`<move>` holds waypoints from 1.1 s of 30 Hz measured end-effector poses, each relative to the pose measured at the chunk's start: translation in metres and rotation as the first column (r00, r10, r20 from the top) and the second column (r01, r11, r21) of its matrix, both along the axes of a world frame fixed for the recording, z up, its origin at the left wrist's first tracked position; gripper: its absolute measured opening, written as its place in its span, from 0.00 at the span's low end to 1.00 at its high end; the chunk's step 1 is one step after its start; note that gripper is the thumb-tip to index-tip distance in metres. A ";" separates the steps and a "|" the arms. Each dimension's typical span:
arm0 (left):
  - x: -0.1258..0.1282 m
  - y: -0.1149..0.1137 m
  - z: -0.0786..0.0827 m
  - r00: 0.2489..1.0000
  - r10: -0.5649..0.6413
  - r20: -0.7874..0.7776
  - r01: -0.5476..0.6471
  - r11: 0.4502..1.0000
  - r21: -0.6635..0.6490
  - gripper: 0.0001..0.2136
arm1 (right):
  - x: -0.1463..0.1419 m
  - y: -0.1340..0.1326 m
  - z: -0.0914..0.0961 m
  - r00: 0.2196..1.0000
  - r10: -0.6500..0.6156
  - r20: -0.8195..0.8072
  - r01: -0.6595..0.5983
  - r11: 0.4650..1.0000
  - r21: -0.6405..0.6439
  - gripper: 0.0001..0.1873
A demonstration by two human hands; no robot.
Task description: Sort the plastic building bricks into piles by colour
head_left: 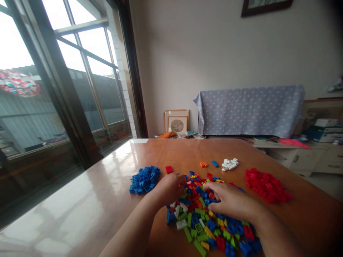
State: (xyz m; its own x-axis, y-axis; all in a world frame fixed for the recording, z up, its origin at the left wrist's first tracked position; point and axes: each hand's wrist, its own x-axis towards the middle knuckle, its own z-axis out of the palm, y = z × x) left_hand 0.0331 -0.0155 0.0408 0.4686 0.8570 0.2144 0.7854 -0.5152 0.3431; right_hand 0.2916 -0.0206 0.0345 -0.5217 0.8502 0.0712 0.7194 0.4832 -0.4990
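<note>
A mixed pile of toy building bricks (198,217) in green, blue, red, yellow, orange and white spreads over the near part of the table. My left hand (171,187) is at the pile's upper left edge. Its fingers are curled together, and whatever they hold is hidden. Over the right side of the pile is my right hand (232,200), thumb and forefinger apart, with loose bricks showing in the gap. Left of my left hand lies a heap of blue bricks (145,180). A heap of red bricks (266,185) lies to the right of my right hand.
Along the back of the table lie red bricks (169,169), orange bricks (203,164), a blue brick (215,164) and a cluster of white bricks (229,164). Beyond the wooden table (177,151) stand a cabinet (305,159) and a cloth-covered object (249,112). Windows are on the left.
</note>
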 end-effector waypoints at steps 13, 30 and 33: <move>0.014 -0.004 0.004 0.997 -0.029 -0.072 0.033 0.998 0.054 0.04 | -0.012 0.005 -0.014 0.997 -0.063 0.046 0.059 0.995 0.077 0.13; 0.017 -0.002 -0.002 0.993 -0.079 0.093 0.076 0.996 0.041 0.05 | -0.022 0.011 -0.014 0.989 -0.082 -0.121 0.097 0.987 0.126 0.10; 0.017 -0.002 -0.003 0.961 -0.077 0.267 0.096 0.994 -0.061 0.09 | -0.028 0.016 -0.017 0.959 -0.091 -0.269 0.127 0.985 0.119 0.12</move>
State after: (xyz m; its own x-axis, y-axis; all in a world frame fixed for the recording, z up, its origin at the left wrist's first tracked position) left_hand 0.0504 -0.0173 0.0379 0.4768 0.8334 0.2793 0.6156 -0.5435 0.5706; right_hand 0.2634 -0.0050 0.0178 -0.3740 0.8744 0.3092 0.6244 0.4839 -0.6132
